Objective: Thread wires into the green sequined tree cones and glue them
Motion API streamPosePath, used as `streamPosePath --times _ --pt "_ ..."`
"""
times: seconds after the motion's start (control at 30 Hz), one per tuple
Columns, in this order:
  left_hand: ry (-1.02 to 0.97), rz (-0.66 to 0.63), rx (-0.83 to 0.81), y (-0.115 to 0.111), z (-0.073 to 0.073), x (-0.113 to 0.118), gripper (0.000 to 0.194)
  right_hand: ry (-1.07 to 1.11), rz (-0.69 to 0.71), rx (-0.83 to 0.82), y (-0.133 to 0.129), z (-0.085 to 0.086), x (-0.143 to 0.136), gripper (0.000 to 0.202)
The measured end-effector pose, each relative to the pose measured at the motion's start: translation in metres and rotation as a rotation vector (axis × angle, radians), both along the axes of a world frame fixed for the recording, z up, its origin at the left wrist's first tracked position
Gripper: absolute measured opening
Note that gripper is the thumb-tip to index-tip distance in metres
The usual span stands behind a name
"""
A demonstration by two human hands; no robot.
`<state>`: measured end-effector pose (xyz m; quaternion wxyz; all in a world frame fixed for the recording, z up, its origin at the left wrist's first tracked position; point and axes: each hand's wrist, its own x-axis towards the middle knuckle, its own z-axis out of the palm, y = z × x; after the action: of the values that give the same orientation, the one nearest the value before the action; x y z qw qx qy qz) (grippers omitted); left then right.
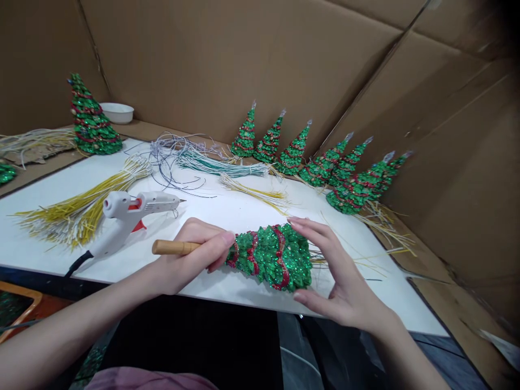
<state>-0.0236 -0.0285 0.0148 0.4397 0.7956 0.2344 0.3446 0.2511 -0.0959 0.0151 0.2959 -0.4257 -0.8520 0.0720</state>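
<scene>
Mid-step, you clench a wooden handle in your left hand — at the glittery green tree's tip — your right hand grasping its base above the white tabletop; turning it would seemingly call for light pressure.

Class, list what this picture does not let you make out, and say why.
All in the head view:
- Far end of the wooden handle: hidden by the left hand.
- Narrow tip of the held tree: the left hand covers it.
- Rest of the orange container: cut off by the left edge.
- Bottom of the white bowl: behind its near wall.
</scene>
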Motion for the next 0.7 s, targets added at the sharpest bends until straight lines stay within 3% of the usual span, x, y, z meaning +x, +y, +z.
streamPosePath --times 0.17,0.53,0.7 --pt "-0.014 -0.020 0.007 0.000 -0.004 -0.001 0.050 0.034 -0.061 -0.058 0.002 0.001 -0.003 0.078" --pt "0.021 -0.081 0.048 -0.004 -0.002 -0.002 0.048 0.070 0.033 0.207 0.000 -0.011 -0.006 0.092" --pt "-0.009 -0.110 0.075 -0.002 -0.004 -0.002 0.048 0.159 0.019 0.121 0.000 -0.011 -0.004 0.090"
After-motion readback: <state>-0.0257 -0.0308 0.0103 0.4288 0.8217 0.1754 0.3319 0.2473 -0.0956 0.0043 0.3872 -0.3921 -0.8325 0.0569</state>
